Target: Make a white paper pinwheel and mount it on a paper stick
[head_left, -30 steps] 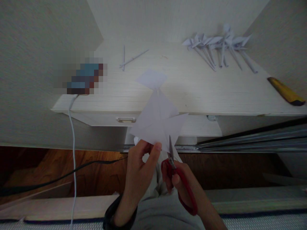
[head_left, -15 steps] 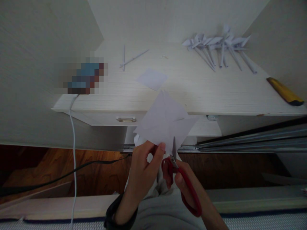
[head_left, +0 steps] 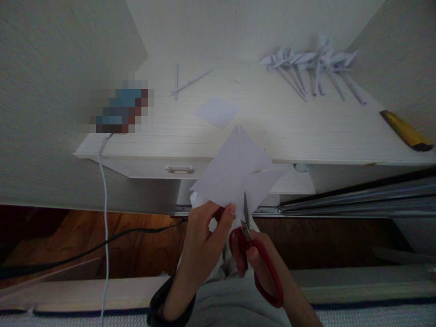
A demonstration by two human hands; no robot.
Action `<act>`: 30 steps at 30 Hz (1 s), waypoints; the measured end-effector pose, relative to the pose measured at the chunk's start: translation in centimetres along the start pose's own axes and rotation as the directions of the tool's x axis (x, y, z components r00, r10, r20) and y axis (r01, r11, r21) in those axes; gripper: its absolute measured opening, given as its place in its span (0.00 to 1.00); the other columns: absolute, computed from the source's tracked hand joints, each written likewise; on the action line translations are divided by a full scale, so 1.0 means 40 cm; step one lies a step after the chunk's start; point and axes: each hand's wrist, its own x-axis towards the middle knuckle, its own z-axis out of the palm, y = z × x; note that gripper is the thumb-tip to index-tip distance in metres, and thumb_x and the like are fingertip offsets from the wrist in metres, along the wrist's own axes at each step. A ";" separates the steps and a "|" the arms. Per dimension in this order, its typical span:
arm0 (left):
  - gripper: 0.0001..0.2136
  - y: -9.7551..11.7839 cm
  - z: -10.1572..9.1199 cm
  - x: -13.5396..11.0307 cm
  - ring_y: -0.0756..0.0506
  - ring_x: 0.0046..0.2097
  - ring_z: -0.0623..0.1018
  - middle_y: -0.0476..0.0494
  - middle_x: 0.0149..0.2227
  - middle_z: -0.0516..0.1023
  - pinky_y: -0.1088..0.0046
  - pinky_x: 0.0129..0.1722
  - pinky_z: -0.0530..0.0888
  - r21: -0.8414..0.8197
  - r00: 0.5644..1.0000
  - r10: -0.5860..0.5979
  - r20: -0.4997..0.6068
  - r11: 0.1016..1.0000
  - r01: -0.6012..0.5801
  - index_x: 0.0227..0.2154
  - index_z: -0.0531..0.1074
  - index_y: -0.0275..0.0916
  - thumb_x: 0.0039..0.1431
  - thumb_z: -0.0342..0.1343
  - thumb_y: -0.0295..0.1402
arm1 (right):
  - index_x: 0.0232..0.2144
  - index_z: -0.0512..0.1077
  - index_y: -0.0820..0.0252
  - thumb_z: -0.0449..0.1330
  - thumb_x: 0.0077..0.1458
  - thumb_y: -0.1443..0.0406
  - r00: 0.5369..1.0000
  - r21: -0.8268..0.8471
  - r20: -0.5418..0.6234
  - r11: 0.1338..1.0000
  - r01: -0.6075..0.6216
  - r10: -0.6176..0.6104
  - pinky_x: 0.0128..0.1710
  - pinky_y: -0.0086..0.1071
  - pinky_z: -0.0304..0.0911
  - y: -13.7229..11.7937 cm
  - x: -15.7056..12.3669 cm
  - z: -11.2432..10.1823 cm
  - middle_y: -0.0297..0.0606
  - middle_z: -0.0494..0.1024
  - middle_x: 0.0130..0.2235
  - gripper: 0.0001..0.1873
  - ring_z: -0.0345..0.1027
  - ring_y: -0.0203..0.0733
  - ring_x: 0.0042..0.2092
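Note:
My left hand (head_left: pixel 207 238) pinches the near edge of a white sheet of paper (head_left: pixel 226 168) between thumb and fingers. The sheet is turned corner-up, with a crease down its middle and a slit on its right side. It is held above the front edge of the desk. In my right hand (head_left: pixel 259 259) are red-handled scissors (head_left: pixel 269 277), fingers through the loops. Their blades point away from me and lie at the paper's near part, just right of my left thumb. How deep the lower blade sits under the paper is hidden.
On the white desk (head_left: pixel 163 141) lie a smaller paper square (head_left: pixel 217 111), two thin paper rolls (head_left: pixel 192 82), several folded paper flowers on rolled stems (head_left: pixel 316 68) and a yellow-black tool (head_left: pixel 405 130). A blurred-out object (head_left: pixel 122 109) with a white cable (head_left: pixel 104 204) stands left.
The paper has turned and shifted slightly right at its far corner. The scissor handles have drawn a little closer together and the blades have tilted slightly left.

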 end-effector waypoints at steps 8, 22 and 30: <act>0.14 -0.006 -0.001 -0.006 0.51 0.20 0.63 0.55 0.17 0.61 0.73 0.21 0.60 0.008 1.000 0.006 0.014 1.000 -0.006 0.20 0.64 0.41 0.61 0.51 0.37 | 0.20 0.63 0.60 0.49 0.51 0.33 1.000 0.045 0.021 0.999 0.017 -0.018 0.19 0.26 0.54 0.000 0.001 0.005 0.33 0.64 0.19 0.36 0.58 0.32 0.19; 0.15 0.001 -0.001 -0.007 0.50 0.20 0.65 0.53 0.16 0.63 0.71 0.24 0.61 0.073 1.000 0.021 -0.008 0.997 -0.020 0.16 0.64 0.40 0.58 0.52 0.37 | 0.22 0.63 0.59 0.47 0.51 0.33 0.999 -0.005 0.004 0.999 0.043 -0.043 0.22 0.29 0.51 -0.027 -0.004 -0.002 0.33 0.62 0.21 0.36 0.55 0.35 0.24; 0.16 0.002 -0.001 -0.010 0.50 0.21 0.66 0.53 0.15 0.63 0.72 0.25 0.62 0.143 0.996 0.088 -0.010 0.986 -0.086 0.15 0.64 0.40 0.59 0.52 0.35 | 0.26 0.63 0.59 0.45 0.55 0.35 0.994 -0.077 0.005 0.991 0.109 -0.109 0.26 0.31 0.50 -0.026 -0.006 -0.010 0.33 0.63 0.25 0.33 0.55 0.37 0.28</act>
